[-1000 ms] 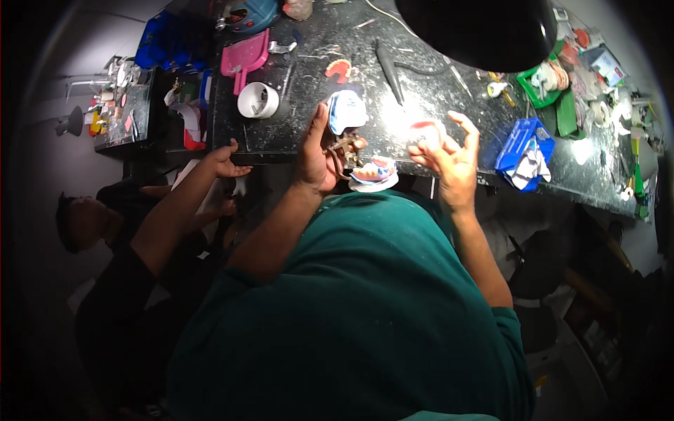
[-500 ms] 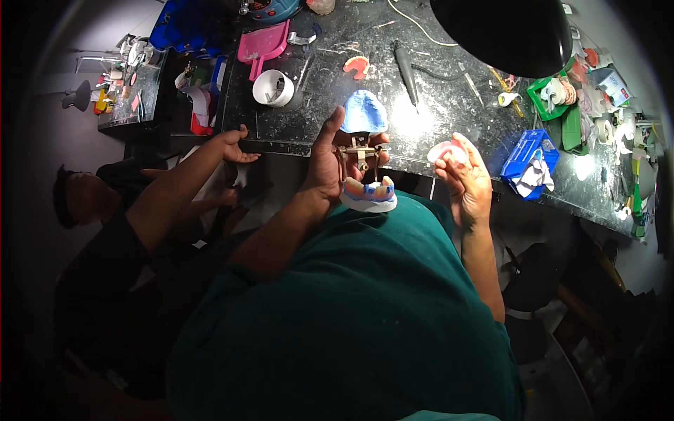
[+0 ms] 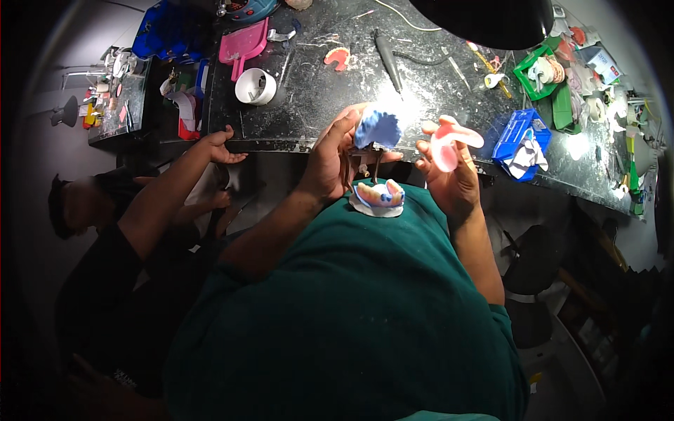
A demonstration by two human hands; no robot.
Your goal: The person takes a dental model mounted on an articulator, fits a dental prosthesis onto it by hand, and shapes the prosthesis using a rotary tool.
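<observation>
Item one, dental model: a brass-coloured metal frame (image 3: 363,169) is joining two casts, which are standing well apart, one above the other in view. The upper cast (image 3: 379,129) is showing a blue, uneven face. The lower cast (image 3: 379,199) is carrying a curved row of pale teeth with pink and blue around them, on a white base. The whole model is being held up at the near edge of the dark, white-flecked surface (image 3: 309,105), before a green shirt (image 3: 365,281).

Item two, denture plate (image 3: 445,150): pink, smooth and curved, with two arms, it is shining under the lamp (image 3: 484,17) to the right of the model.

Hands, two: the left hand (image 3: 333,161) is grasping the frame, half closed around it, its thumb lying beside the upper cast. The right hand (image 3: 458,184) is holding the denture plate, its fingers loosely bent and spread.

Containers: a white cup (image 3: 247,90) is holding something greyish, too small to tell. A blue bin (image 3: 507,139) on the right is holding crumpled white material (image 3: 525,156). A green basket (image 3: 521,72) is holding pale, rounded articles (image 3: 544,71), their kind unclear.
</observation>
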